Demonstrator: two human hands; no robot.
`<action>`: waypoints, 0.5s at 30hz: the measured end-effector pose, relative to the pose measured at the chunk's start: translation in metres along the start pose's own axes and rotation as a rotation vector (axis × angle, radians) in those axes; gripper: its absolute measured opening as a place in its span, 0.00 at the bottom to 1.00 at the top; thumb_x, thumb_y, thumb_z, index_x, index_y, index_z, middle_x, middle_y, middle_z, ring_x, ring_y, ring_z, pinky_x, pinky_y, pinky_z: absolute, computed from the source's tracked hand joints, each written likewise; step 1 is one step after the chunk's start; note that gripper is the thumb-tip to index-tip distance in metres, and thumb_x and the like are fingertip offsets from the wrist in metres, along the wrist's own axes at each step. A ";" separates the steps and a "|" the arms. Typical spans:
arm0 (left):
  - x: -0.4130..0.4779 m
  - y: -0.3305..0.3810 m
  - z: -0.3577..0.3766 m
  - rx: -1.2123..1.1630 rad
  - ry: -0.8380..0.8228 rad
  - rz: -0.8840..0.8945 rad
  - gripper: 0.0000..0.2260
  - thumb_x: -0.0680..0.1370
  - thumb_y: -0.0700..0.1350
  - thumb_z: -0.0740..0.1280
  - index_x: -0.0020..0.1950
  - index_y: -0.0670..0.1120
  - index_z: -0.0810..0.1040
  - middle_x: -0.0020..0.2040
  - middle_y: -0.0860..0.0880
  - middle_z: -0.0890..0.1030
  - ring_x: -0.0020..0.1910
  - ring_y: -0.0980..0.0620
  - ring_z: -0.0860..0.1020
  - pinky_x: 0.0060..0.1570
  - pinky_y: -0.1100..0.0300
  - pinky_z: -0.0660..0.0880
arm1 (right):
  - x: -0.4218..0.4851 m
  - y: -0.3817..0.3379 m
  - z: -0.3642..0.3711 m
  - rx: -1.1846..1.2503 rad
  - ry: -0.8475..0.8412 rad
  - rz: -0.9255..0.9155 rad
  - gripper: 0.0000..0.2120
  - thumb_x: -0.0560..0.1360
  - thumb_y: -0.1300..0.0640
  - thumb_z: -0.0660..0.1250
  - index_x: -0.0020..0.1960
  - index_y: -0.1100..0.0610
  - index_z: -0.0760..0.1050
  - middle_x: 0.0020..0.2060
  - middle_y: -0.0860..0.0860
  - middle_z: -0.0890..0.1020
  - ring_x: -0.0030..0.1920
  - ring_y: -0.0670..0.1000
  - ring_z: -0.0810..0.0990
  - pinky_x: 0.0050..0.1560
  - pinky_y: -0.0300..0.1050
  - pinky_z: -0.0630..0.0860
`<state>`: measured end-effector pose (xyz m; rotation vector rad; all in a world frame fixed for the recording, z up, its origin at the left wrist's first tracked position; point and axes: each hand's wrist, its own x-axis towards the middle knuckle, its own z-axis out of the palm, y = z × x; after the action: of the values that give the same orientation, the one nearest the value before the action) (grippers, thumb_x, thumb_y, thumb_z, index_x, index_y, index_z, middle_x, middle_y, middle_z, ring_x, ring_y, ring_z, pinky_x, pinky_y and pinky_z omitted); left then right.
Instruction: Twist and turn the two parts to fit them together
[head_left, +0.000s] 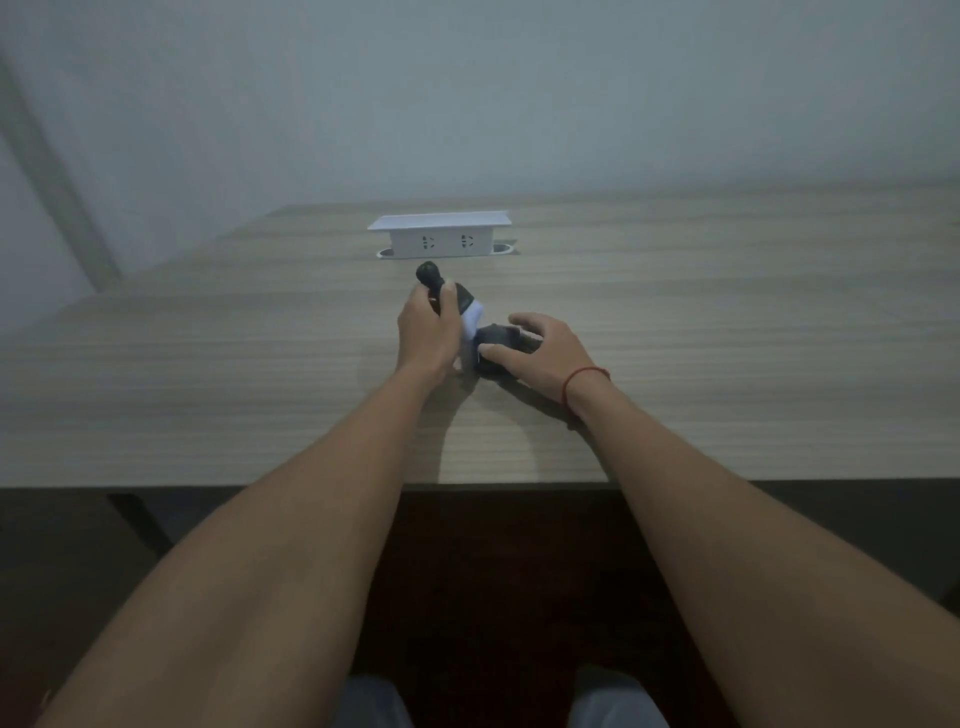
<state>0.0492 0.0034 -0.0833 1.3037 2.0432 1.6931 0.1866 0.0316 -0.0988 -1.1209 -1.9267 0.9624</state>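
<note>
Two bare forearms reach from the near edge toward the middle of a wood-grain table (727, 322). The left hand (427, 332) is curled firmly around a dark, rounded device (441, 291) with a black knob-like top and a white lower part, holding it tilted, its top leaning toward the far left. The right hand (540, 353) has its fingers and thumb bent over a small dark block (497, 349) that lies on the table; it grasps the block from the right side. The white end of the device and the dark block touch or nearly touch between the two hands; the dim, blurry light hides the exact join. A thin red string (584, 376) circles the right wrist.

Farther away, just beyond the hands, a white pop-up socket box (440, 240) rises from the tabletop, its lid raised flat above two outlets facing the viewer. Nothing lies between it and the hands. A pale wall (467, 93) stands behind the table.
</note>
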 end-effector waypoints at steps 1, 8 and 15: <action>0.000 0.001 -0.001 0.010 -0.039 0.022 0.16 0.82 0.49 0.56 0.59 0.39 0.75 0.52 0.44 0.78 0.50 0.48 0.75 0.49 0.58 0.69 | 0.000 0.000 0.000 0.000 0.003 0.011 0.34 0.68 0.48 0.73 0.70 0.55 0.66 0.69 0.53 0.71 0.67 0.53 0.71 0.65 0.48 0.70; 0.020 0.008 -0.009 0.286 -0.224 0.050 0.15 0.82 0.47 0.58 0.60 0.37 0.75 0.57 0.37 0.78 0.58 0.40 0.76 0.51 0.56 0.70 | -0.006 -0.006 0.000 -0.013 0.045 0.000 0.24 0.69 0.53 0.71 0.60 0.65 0.73 0.59 0.60 0.78 0.59 0.58 0.77 0.57 0.50 0.74; 0.022 0.013 -0.005 0.309 -0.389 0.041 0.17 0.81 0.49 0.59 0.65 0.40 0.71 0.62 0.39 0.77 0.61 0.41 0.75 0.58 0.51 0.71 | -0.003 -0.005 0.002 -0.001 0.028 0.004 0.16 0.68 0.49 0.71 0.49 0.59 0.76 0.43 0.53 0.79 0.45 0.53 0.77 0.46 0.47 0.76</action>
<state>0.0394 0.0154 -0.0626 1.6247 2.0970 1.0519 0.1845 0.0263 -0.0961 -1.1331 -1.9042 0.9429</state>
